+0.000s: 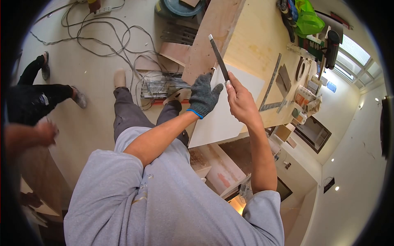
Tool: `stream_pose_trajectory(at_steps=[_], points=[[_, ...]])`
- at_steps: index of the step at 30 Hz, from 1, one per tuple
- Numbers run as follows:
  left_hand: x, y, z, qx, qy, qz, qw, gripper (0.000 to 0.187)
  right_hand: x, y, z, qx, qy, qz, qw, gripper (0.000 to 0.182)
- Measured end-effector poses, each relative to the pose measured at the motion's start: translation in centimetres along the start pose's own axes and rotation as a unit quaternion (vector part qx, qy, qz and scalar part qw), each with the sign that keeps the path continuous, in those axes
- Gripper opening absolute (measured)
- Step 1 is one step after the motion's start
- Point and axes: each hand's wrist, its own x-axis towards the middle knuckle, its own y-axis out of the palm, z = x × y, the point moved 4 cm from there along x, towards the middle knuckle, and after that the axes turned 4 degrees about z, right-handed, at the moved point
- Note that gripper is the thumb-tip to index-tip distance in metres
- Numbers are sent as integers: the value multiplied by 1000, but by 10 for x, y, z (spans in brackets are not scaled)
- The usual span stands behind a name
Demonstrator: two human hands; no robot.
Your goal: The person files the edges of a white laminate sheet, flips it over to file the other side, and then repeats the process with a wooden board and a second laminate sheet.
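A plywood workbench (254, 45) is seen from above, with a white panel (230, 110) laid on its near part and overhanging the edge. A steel square (273, 88) lies flat on the bench beyond the panel, and a green bag (308, 20) and small boxes (305, 100) are crowded along the far side. Grey cables (102, 37) are spread over the pale floor, where a bundle of metal strips (162, 86) also lies. Another person's legs (41, 92) and a blurred hand (45, 133) are seen at the left.

A dark file (218, 59) is gripped at its lower end by the bare right hand (242, 102), fingers closed round it; the rest of it rises up and away from the hand, over the panel's edge. The left hand (203, 96), in a grey glove, is held open just beside the file, palm toward the panel edge; whether it touches the panel cannot be told.

The file's lower end is hidden inside the fist. The room's edges are cut off by the dark lens rim.
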Motion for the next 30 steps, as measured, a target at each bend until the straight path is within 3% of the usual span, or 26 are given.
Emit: stream_pose_trajectory(at_steps=[5, 8, 9, 10, 11, 14, 19, 24, 27, 30], points=[[-1, 1, 3, 17, 12, -10, 1000, 53, 0, -1, 2, -9, -38, -16, 999, 45], [-1, 7, 9, -4, 1, 8, 1000, 54, 10, 16, 5, -72, -3, 9, 997, 45], [2, 9, 12, 4, -4, 19, 1000, 54, 17, 17, -9, -88, -67, -22, 994, 46], [3, 6, 9, 11, -13, 30, 999, 54, 14, 11, -12, -75, -57, -26, 995, 46], [1, 0, 0, 5, 26, -26, 999, 52, 12, 5, -13, -65, -53, -28, 996, 47], [1, -5, -4, -7, -12, 23, 1000, 52, 5, -3, -14, -43, -48, -18, 998, 47], [-1, 6, 8, 21, 9, -19, 1000, 51, 2, 1, -5, -4, -23, -22, 999, 45], [0, -3, -2, -39, -4, -13, 999, 51, 10, 4, -23, -63, -132, -87, 985, 47], [4, -3, -2, 5, 17, -13, 1000, 49, -4, -3, -4, -28, -39, -37, 998, 47], [1, 3, 3, 10, 17, -22, 1000, 47, -1, 2, -8, -44, -71, -37, 996, 46]])
